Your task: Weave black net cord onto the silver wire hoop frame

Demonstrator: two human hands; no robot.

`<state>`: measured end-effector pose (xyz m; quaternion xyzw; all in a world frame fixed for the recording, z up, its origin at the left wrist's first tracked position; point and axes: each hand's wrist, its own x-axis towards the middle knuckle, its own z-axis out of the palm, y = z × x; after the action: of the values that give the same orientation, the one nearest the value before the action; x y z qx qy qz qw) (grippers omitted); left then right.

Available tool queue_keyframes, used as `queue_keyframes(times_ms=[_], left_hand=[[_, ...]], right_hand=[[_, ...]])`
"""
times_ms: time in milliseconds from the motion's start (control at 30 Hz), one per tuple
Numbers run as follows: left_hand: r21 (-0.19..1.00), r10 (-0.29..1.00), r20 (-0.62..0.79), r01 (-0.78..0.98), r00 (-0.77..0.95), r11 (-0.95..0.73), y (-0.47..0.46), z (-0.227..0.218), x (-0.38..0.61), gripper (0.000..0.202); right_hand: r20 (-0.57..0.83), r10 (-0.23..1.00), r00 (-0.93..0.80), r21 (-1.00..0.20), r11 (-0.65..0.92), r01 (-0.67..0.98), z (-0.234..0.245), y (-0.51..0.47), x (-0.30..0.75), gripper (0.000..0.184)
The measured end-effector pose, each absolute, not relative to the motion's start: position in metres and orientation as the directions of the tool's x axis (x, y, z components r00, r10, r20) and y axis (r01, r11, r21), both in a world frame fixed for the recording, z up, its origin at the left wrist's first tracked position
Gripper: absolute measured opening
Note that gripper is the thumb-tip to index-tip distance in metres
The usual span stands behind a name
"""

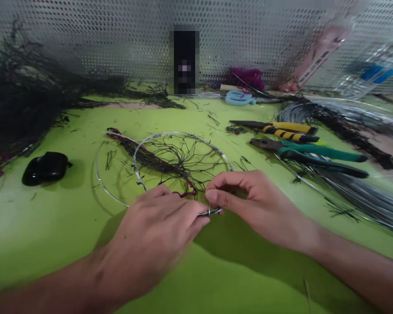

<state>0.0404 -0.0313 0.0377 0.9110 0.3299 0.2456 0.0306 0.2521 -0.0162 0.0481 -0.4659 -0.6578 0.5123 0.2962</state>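
Observation:
My left hand [160,222] is closed over the near edge of a silver wire ring [183,133]. My right hand [245,196] pinches a thin wire [209,210] that crosses the ring's near rim, just right of the left fingertips. Dark knotted netting [157,162] hangs inside the ring and lies bunched out to its left, with a purplish-red cord [188,192] near its middle. A loose curve of wire [101,183] extends left from under my left hand. The left fingers partly cover the ring.
To the right lie yellow-black pliers [288,130], green-handled pliers [321,152] and coiled wire [356,196]. A black case [46,168] sits left, below piled dark netting [22,96]. Light-blue scissors [239,97], purple cord [249,78] and bottles [373,72] are by the perforated back panel [124,39].

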Motion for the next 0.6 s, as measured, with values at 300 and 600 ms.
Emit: queue_keyframes(times_ms=[300,600], left_hand=[[0.002,0.401,0.535,0.473,0.744,-0.881,-0.023,0.039,0.035,0.012],[-0.034,0.376,0.492,0.449,0.785,-0.893,-0.023,0.051,0.035,0.012]], right_hand=[[-0.018,0.953,-0.304,-0.894,0.121,0.432,0.053,-0.023,0.243,0.018],[0.034,0.94,-0.339,-0.929,0.155,0.337,0.063,-0.026,0.251,0.013]])
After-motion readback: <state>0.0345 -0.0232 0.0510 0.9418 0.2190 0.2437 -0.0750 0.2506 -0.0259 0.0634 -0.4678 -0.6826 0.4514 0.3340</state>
